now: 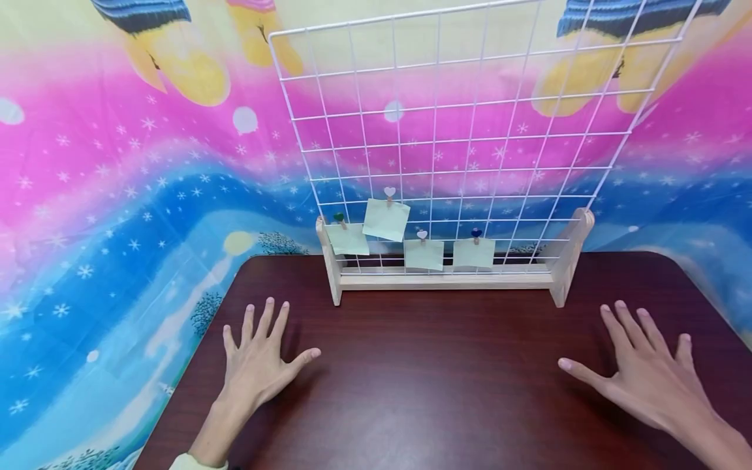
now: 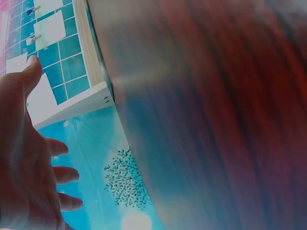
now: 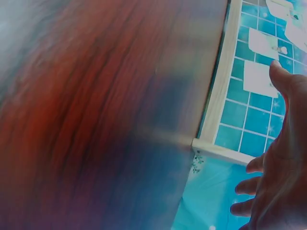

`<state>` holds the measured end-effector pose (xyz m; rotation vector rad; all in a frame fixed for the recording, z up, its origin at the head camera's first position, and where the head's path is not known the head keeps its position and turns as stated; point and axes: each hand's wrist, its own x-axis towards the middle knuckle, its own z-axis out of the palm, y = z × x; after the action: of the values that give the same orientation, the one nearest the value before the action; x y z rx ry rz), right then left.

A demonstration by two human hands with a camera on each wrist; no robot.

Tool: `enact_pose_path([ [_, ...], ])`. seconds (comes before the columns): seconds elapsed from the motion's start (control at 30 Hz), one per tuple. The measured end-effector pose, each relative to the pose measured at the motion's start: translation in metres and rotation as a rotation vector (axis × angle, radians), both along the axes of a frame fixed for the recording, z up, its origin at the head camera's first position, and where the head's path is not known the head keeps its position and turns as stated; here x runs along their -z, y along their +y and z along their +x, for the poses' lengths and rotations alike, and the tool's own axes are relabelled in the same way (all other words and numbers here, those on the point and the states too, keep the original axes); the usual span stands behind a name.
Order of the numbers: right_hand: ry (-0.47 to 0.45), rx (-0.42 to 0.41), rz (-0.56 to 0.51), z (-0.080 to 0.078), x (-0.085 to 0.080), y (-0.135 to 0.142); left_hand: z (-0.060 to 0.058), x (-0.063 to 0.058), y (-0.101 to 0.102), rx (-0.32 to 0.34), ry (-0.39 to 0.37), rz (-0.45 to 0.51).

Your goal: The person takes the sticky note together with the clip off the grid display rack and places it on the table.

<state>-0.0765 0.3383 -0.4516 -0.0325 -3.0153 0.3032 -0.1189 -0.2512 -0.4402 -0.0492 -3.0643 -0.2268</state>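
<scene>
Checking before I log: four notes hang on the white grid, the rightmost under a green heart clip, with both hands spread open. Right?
No: the head view shows the rightmost note under a dark blue heart clip, not green. Four notes on the white grid, left hand and right hand spread open: correct.

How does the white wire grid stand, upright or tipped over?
Upright: the grid rises above its wooden stand, which rests on the table.
</scene>
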Motion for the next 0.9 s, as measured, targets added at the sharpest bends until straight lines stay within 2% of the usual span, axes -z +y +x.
enact_pose_path([
  [0.33,-0.016,-0.035,-0.040,-0.006,-0.006,-0.023,-0.004,-0.001,0.004,0.014,0.013,0.012],
  [0.9,0.026,-0.101,-0.109,-0.019,-0.011,-0.051,-0.014,-0.009,0.013,0.066,0.080,0.042],
])
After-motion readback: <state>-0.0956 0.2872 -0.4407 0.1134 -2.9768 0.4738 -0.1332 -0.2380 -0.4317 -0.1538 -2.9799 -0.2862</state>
